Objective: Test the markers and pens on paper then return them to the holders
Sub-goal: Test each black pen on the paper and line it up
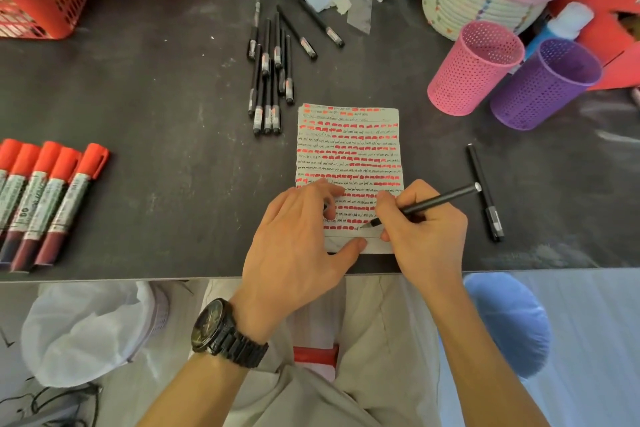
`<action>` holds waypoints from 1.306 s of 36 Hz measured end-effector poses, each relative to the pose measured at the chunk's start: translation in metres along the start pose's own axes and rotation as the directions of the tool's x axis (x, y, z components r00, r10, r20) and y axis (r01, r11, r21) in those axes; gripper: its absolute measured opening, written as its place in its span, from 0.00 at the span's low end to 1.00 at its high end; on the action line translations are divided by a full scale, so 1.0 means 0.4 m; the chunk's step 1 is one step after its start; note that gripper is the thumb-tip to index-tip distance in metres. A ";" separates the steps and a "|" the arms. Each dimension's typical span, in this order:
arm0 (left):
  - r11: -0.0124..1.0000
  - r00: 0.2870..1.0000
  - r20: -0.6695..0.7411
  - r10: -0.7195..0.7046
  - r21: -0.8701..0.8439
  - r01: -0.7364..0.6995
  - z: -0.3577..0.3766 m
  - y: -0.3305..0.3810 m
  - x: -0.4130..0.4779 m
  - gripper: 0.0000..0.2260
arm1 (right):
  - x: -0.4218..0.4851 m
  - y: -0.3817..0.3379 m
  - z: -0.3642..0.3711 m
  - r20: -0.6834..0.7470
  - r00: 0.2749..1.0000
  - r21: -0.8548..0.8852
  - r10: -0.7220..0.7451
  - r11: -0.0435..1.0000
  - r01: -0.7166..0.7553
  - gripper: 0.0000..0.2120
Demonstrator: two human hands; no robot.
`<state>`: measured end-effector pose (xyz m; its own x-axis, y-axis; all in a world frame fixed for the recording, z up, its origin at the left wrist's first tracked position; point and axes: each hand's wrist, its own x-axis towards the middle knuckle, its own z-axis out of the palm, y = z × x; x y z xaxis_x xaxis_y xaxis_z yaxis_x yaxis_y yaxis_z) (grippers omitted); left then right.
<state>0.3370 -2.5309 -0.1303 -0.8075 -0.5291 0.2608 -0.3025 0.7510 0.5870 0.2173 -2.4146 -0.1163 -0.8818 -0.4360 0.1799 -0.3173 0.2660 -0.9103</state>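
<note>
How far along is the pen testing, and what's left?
Done: the paper is nearly filled with red and black test marks. In hand: the right hand writes with a black pen while the left hand presses it down. Left: the red markers and black pens lie on the table; the pink holder and purple holder show nothing inside.

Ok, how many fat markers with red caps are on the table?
5 red-capped markers, side by side on the dark table's left; the leftmost is cut off by the picture's edge, so more may hide beyond.
</note>
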 end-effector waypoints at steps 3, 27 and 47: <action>1.000 1.000 0.006 0.001 0.005 -0.002 0.000 0.000 -0.001 0.23 | 0.002 -0.002 -0.002 0.010 1.000 -0.007 -0.003 1.000 0.003 0.13; 1.000 0.999 0.041 -0.001 -0.009 0.001 -0.003 0.006 -0.001 0.20 | 0.000 -0.007 -0.010 0.020 1.000 -0.029 0.004 1.000 -0.003 0.12; 0.888 0.991 0.043 -0.129 -0.439 0.134 -0.040 -0.002 -0.003 0.10 | 0.013 -0.025 -0.024 0.023 0.991 0.297 0.131 0.946 -0.131 0.14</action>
<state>0.3463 -2.5371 -0.1188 -0.7825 -0.6043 0.1501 -0.1547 0.4222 0.8932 0.2123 -2.4112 -0.1027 -0.9073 -0.4173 0.0509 -0.0806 0.0538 -0.9953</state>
